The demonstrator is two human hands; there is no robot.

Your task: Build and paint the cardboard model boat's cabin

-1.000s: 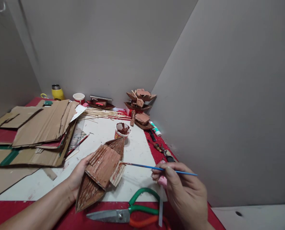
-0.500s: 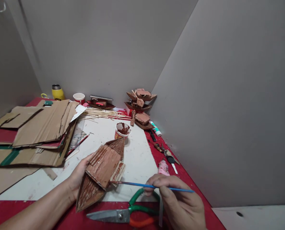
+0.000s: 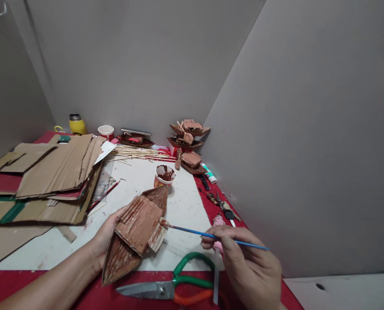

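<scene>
A brown model boat point(image 3: 142, 224) is held tilted by my left hand point(image 3: 106, 237), whose fingers are mostly hidden behind its left side. At the boat's right side, a pale ridged flap point(image 3: 158, 240) has some brown on it. My right hand point(image 3: 243, 262) pinches a thin blue paintbrush point(image 3: 192, 231); its brown-stained tip touches the flap's upper end. Just beyond the boat stands a paper cup point(image 3: 165, 175) with dark brown paint inside. Scissors point(image 3: 166, 287) with green and orange handles lie in front, left of my right hand.
Cardboard sheets point(image 3: 56, 168) are piled at the left. Thin sticks point(image 3: 140, 153), more model boats point(image 3: 191, 159), a white cup point(image 3: 106, 131) and a yellow bottle point(image 3: 77, 125) stand or lie at the back. Keys point(image 3: 228, 213) and a tube point(image 3: 209, 173) lie along the right edge.
My right hand and the brush have moved a little up and to the right, bringing the tip from the flap's lower end to its upper end. The boat stays almost still.
</scene>
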